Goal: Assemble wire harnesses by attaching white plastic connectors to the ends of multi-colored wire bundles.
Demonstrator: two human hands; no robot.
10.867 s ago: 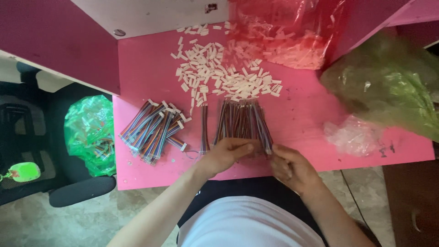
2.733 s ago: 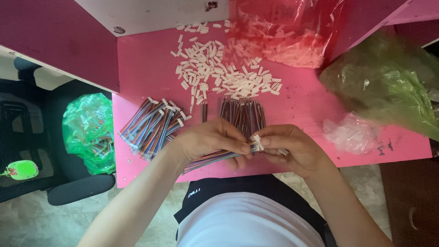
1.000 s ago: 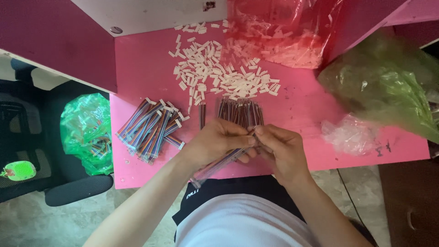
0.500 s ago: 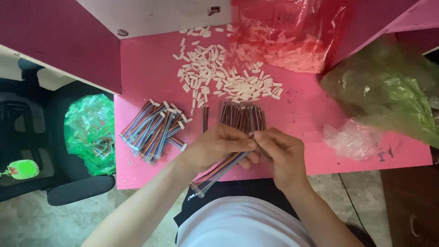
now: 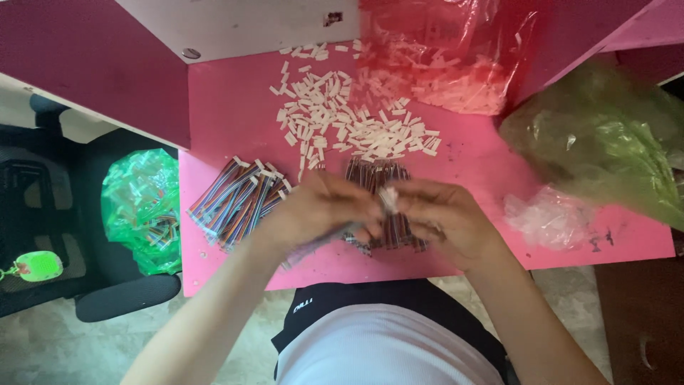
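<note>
Head view looked straight down on a pink counter (image 5: 228, 121) where both hands met near the front edge. The left hand (image 5: 324, 210) was curled shut around a ribbon cable (image 5: 313, 246) whose blurred length trailed down and to the left from under the palm. The right hand (image 5: 445, 217) was closed too, its fingertips pinching a small white connector (image 5: 389, 197) at the cable's upper end, right where the two hands touched. Motion blur hid the finer detail of the grip.

Just behind the hands, partly covered by them, lay a row of dark multicoloured cables (image 5: 377, 175) set side by side on the counter. To the left of it sat a looser pile of rainbow ribbon cables (image 5: 239, 199) with white plugs on their ends. Farther back, a scatter of small white connectors (image 5: 342, 121) spread across the middle of the counter, reaching a red plastic bag (image 5: 442, 50) that held more of them. A green plastic bag (image 5: 605, 142) rested at the right end, with a crumpled clear bag (image 5: 548, 217) in front of it. Off the counter to the left, another bright green bag (image 5: 142, 207) sat on a black chair (image 5: 64, 214).
</note>
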